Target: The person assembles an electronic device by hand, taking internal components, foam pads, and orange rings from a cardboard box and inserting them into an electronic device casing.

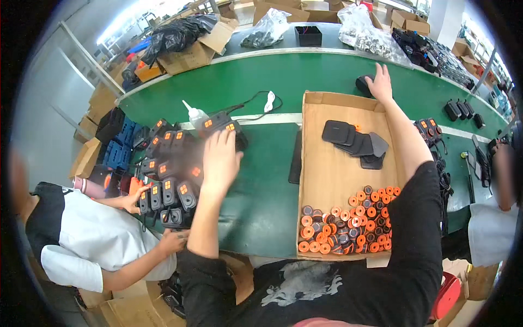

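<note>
My left hand [220, 158] reaches over black box-shaped devices [219, 120] with orange squares on their ends. Its fingers are stretched out, their tips over the devices, and the thumb stands apart. Far right, across the carton tray's corner, my right hand [379, 84] is at a small black block [363, 85] on the green surface. Its fingers are spread and the thumb is against the block; the block's far side is hidden. Between my arms lies a shallow cardboard tray [313, 180] with dark flat square pads [354, 143] and many orange-and-black round parts [348, 226].
More black devices [169, 188] crowd the left, where a co-worker's hands [173, 240] work. A white-tipped squeeze bottle [196, 114] and a cable with a white plug [269, 102] lie beyond my left hand. Black blocks [460, 109] and another person [493, 223] are at right.
</note>
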Motion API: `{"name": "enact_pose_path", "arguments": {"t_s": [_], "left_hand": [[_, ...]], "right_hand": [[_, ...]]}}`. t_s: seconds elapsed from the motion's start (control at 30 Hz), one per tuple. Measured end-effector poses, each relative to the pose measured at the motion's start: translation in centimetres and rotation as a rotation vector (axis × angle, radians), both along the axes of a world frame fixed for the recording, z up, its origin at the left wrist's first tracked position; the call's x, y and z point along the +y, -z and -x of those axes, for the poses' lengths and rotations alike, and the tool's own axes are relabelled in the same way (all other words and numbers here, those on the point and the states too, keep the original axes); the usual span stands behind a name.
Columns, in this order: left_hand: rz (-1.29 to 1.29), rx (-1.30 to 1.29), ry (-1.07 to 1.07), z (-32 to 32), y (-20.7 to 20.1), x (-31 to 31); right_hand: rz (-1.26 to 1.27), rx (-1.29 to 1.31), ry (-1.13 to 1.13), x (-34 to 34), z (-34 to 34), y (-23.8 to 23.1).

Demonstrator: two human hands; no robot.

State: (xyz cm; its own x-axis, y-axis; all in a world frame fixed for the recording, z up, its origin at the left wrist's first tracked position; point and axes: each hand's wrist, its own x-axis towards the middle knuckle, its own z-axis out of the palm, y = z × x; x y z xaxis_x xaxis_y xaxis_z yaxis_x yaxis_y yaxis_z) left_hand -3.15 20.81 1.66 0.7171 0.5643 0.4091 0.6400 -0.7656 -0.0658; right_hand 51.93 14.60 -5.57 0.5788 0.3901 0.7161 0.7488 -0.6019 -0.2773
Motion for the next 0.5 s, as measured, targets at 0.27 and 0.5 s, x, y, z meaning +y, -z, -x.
{"name": "enact_pose_path", "arguments": {"t_s": [0.27, 0.5], "left_hand": [[0.002, 0.073, -0.192, -1.4, 1.9, 6.1], [-0.014, -0.022, -0.05, -1.5, 1.1, 4.2]], "right_hand": [[0.342, 0.142, -0.993, -11.4, 15.2, -9.5], [0.826, 0.3, -1.138, -20.1, 24.4, -6.7]]}}
